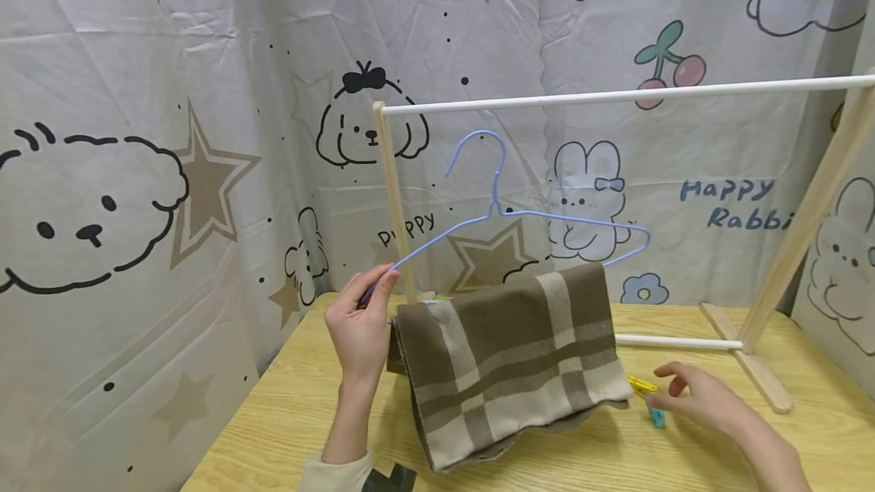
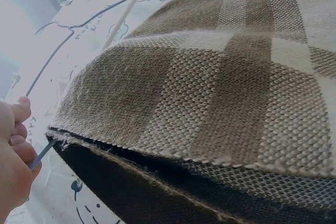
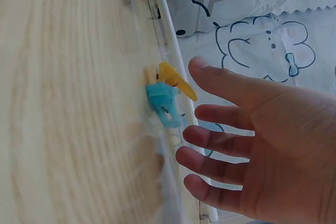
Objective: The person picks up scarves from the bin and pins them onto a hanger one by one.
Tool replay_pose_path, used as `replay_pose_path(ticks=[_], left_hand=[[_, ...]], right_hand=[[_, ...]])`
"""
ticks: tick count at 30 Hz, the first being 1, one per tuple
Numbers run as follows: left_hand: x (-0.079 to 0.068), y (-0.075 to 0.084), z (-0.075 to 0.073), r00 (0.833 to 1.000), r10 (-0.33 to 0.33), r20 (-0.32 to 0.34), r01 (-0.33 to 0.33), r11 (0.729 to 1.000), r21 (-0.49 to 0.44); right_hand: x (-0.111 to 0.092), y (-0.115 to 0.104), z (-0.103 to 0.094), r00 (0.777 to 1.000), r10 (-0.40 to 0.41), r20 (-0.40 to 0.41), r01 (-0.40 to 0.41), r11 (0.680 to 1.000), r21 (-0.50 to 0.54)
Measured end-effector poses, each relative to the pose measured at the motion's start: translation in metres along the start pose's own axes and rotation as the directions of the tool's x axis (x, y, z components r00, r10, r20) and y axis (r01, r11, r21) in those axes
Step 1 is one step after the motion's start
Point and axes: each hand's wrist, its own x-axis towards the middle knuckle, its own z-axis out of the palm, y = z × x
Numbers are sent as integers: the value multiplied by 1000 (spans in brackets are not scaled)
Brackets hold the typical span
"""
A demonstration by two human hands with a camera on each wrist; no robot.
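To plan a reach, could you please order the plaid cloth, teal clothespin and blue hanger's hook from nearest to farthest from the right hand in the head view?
1. Teal clothespin: just left of the right hand.
2. Plaid cloth: farther left.
3. Blue hanger's hook: upper left, above the cloth.

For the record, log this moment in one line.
left hand: holds hanger; right hand: near yellow clip, teal clip; plaid cloth: over hanger
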Motion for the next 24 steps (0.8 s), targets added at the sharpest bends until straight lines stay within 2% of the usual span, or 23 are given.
replay_pose_path(ticks=[6,16,20,24], left_hand=[[-2,-1,1,1000,5,16,-5,1000,1],[-2,-1,2,1000,8,25,-9,1000,7],[-2,-2,2,999,14,30,-14,1000,2],[-3,-2,3,999,13,33,-13,1000,7]], right_hand=[[2,9,5,998,43,37,-44,999,14],[1,12,8,996,79,37,-80,997,22],[0,10,8,993,114,38,-116,991,62],[-1,11,7,994,107,34,-110,988,108]])
